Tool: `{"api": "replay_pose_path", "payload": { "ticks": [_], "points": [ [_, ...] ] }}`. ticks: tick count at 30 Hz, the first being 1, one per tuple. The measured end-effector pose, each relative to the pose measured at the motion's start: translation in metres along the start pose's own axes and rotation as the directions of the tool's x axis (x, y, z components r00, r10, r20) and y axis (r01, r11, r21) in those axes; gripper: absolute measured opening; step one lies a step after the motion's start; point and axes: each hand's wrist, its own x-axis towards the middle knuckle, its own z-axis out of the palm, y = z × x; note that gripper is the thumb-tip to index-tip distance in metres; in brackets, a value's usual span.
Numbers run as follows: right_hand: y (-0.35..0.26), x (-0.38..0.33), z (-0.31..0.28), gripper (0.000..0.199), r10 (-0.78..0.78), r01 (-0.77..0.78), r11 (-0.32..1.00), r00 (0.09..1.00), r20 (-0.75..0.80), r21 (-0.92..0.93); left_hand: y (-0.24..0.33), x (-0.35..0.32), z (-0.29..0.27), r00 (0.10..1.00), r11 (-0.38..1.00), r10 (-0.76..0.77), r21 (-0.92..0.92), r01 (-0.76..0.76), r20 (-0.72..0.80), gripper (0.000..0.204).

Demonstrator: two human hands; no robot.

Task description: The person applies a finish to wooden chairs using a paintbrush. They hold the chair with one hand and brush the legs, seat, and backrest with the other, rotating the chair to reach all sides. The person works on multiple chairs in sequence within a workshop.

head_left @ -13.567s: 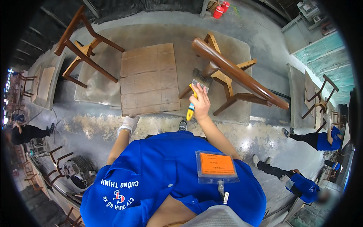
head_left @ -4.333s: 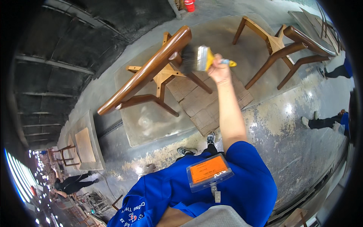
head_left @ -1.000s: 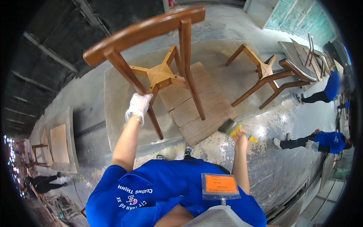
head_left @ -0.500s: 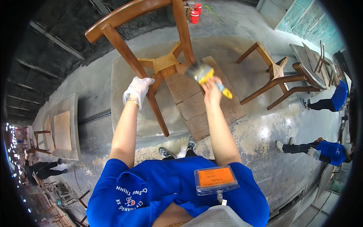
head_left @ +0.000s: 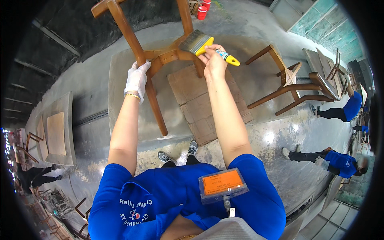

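Note:
A brown wooden chair frame (head_left: 132, 34) without a seat is tilted in front of me, its top cut off by the upper edge of the view. My left hand (head_left: 137, 78), in a thin whitish glove, is closed around one of its legs just beside the seat rail. Bare, my right hand (head_left: 215, 60) grips a wide paintbrush (head_left: 205, 43) with a yellow handle and dark bristles. The bristles are at the chair's seat joint, near the far upright; whether they touch it I cannot tell.
Flattened cardboard (head_left: 208, 104) lies on a pale board below the chair. Another chair frame (head_left: 294, 86) lies at the right. Two red containers stand at the far side. Co-workers in blue shirts (head_left: 340, 162) stand at the right. A low platform (head_left: 66, 132) is at the left.
The brush has moved up and left, swinging its bristles against the seat-joint area. My left hand and the chair have shifted slightly up and left in the view.

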Motion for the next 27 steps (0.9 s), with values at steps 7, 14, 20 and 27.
{"api": "replay_pose_path", "payload": {
  "ticks": [7,14,20,27],
  "points": [
    [-0.015,-0.172,-0.213,0.025,0.130,-0.315,0.938,0.704,-0.698,-0.143,-0.009,0.028,-0.004,0.998,0.993,-0.002,0.122,-0.006,0.063,0.039],
    [0.015,-0.071,-0.134,0.029,-0.070,-0.085,0.969,0.809,-0.584,-0.234,-0.016,0.030,0.004,0.999,0.993,0.002,0.121,-0.007,0.034,0.039],
    [-0.017,0.060,-0.002,0.020,0.043,-0.045,0.999,0.997,0.069,0.016,-0.014,0.027,0.006,0.998,0.994,0.030,0.103,-0.035,0.048,0.038],
    [-0.029,-0.134,-0.212,0.017,0.244,-0.433,0.892,0.705,-0.666,-0.131,-0.011,0.035,0.006,0.998,0.984,0.055,0.165,-0.061,0.041,0.037]
  ]
}}
